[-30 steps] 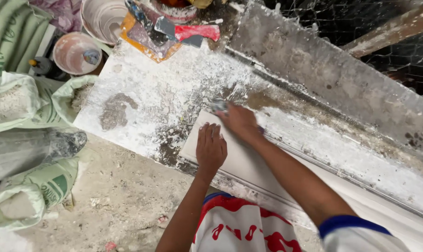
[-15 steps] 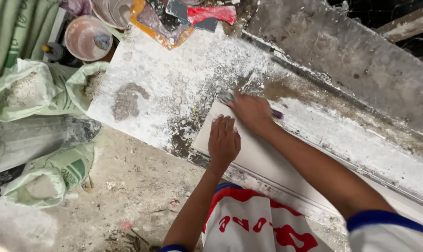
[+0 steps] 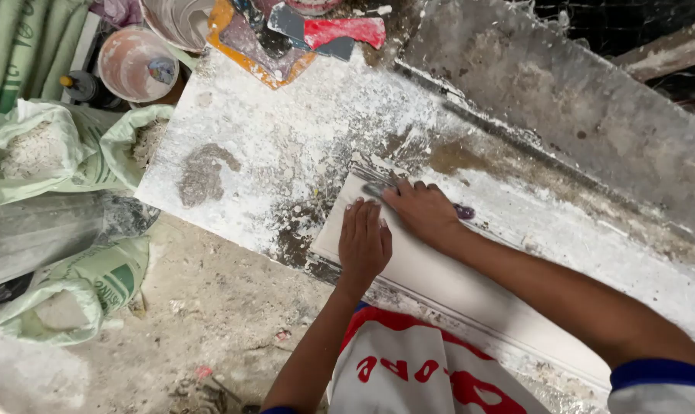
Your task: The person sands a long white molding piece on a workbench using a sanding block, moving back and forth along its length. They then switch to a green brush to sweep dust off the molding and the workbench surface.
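Fingers together and flat, the left hand (image 3: 364, 244) presses on one long white plaster moulding strip (image 3: 439, 284) lying on the plaster-splashed workbench (image 3: 286, 138). The right hand (image 3: 423, 211) has its fingers curled around one scraper tool (image 3: 382, 186) at the strip's far end. Farther left stand two open green sacks (image 3: 25, 149) of white powder and one pinkish bucket (image 3: 133, 65).

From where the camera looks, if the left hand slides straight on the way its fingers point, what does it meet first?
Probably the metal blade of the tool under the right hand, just beyond the left hand fingertips at the white strip's end; depth is unclear.
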